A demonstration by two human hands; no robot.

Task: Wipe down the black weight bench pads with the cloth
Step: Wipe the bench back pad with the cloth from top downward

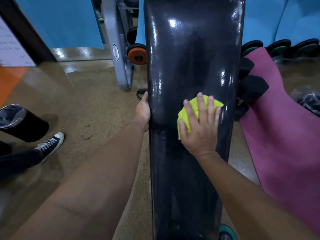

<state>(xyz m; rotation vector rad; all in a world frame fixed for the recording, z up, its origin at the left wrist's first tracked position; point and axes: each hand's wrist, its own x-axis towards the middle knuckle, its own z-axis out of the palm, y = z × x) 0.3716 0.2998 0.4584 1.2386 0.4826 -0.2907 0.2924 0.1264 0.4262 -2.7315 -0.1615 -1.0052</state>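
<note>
A long glossy black bench pad (192, 54) runs from the bottom of the head view up to the top. A crumpled yellow-green cloth (195, 105) lies on its middle, toward the right side. My right hand (199, 125) is pressed flat on the cloth with the fingers spread, and most of the cloth is hidden under the palm. My left hand (143, 111) grips the pad's left edge at about the same height, with its fingers curled out of sight under the rim.
A grey machine frame (116, 49) and an orange-faced weight (137, 55) stand left of the pad. Black dumbbells (251, 87) and a pink mat (280, 122) lie at the right. A black bin (20, 123) and another person's sneakered foot (50, 144) are at the left.
</note>
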